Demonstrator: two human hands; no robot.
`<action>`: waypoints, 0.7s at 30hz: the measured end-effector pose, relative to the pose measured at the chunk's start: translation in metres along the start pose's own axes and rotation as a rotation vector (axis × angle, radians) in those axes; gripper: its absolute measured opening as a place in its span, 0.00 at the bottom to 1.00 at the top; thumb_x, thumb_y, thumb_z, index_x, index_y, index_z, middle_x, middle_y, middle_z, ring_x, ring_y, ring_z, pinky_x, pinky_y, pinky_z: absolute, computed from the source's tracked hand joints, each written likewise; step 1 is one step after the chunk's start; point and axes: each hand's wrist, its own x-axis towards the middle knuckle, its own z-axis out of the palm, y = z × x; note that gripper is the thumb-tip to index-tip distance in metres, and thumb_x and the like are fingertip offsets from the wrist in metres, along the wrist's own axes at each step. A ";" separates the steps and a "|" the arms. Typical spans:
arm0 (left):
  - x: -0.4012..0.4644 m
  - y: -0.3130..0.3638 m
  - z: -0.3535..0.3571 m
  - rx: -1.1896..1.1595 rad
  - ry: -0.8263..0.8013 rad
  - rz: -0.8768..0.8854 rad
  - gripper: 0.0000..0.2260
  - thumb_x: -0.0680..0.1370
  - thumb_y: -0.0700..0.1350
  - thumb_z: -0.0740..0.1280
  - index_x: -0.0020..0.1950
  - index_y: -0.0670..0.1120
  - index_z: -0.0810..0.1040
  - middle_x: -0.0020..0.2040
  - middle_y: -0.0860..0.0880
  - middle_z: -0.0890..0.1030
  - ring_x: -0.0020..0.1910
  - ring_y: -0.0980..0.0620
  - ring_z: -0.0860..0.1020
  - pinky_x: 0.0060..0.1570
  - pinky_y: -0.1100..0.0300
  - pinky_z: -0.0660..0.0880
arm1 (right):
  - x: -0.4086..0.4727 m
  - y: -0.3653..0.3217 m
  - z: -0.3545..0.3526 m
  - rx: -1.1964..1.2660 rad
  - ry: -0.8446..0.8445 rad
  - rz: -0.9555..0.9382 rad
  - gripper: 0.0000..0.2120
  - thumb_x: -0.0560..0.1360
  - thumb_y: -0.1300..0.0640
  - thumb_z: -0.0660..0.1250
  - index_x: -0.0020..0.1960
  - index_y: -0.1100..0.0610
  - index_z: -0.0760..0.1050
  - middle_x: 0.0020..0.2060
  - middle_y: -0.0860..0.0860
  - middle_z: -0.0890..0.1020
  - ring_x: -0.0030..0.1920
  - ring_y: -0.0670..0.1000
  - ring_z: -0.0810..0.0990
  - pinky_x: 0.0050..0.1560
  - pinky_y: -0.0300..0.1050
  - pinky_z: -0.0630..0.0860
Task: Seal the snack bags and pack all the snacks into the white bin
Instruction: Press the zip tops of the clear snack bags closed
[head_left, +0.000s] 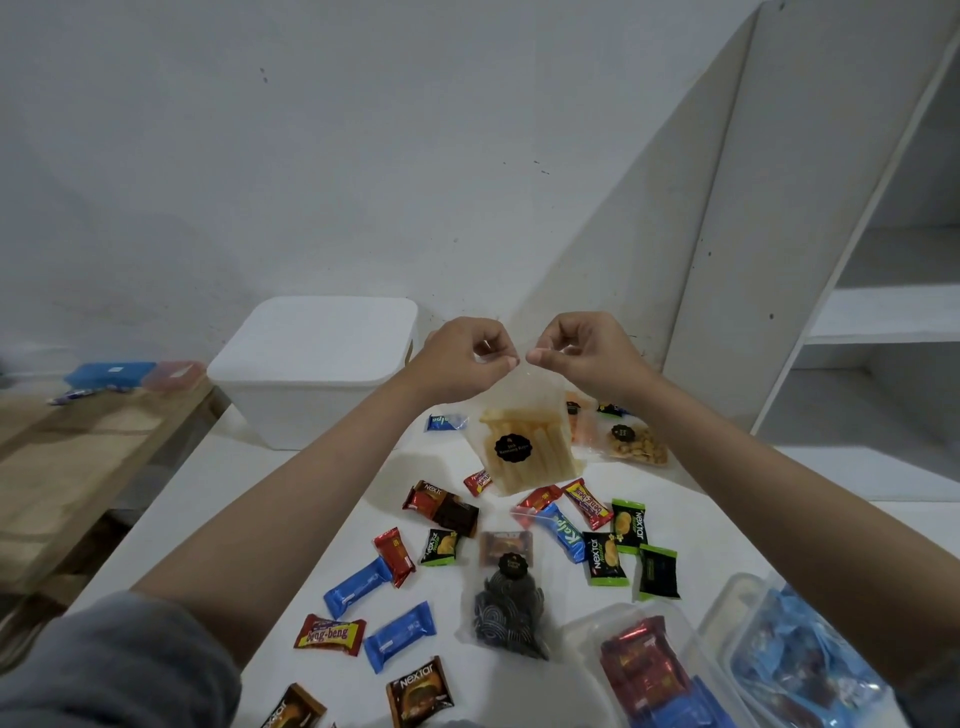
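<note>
A clear bag of pale yellow snack sticks (524, 447) with a black round label hangs above the white table. My left hand (462, 358) and my right hand (582, 353) pinch its top edge side by side, thumbs nearly touching. The white bin (311, 374) stands at the back left of the table, its inside not visible. A clear bag of dark ring snacks (511, 608) lies near the front. A bag of nuts (634, 444) lies at the back right. Several small wrapped snacks (447, 514) are scattered over the table.
Two clear plastic boxes (649, 670) with wrapped snacks sit at the front right. A wooden bench (67, 467) with a blue box (109, 374) stands to the left. White shelving (883, 312) rises at the right, a white wall behind.
</note>
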 end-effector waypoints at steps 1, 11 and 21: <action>0.000 0.000 -0.001 -0.002 0.001 0.002 0.04 0.70 0.50 0.67 0.35 0.57 0.76 0.37 0.58 0.80 0.43 0.54 0.78 0.56 0.46 0.75 | -0.001 0.000 -0.001 0.023 0.016 0.004 0.08 0.70 0.57 0.74 0.37 0.57 0.77 0.35 0.48 0.82 0.37 0.42 0.79 0.45 0.39 0.76; 0.000 -0.006 0.001 -0.030 -0.015 -0.022 0.02 0.73 0.50 0.70 0.41 0.53 0.80 0.40 0.57 0.81 0.46 0.55 0.79 0.55 0.52 0.76 | -0.002 0.005 -0.007 0.093 0.015 0.058 0.10 0.66 0.57 0.77 0.35 0.60 0.77 0.35 0.53 0.82 0.43 0.57 0.83 0.51 0.51 0.79; -0.013 -0.038 -0.010 -0.270 0.035 -0.192 0.01 0.73 0.38 0.72 0.44 0.43 0.82 0.42 0.51 0.83 0.42 0.60 0.80 0.47 0.65 0.76 | -0.009 0.014 -0.021 -0.016 -0.058 0.182 0.09 0.68 0.57 0.76 0.42 0.58 0.77 0.39 0.55 0.82 0.39 0.50 0.80 0.49 0.52 0.79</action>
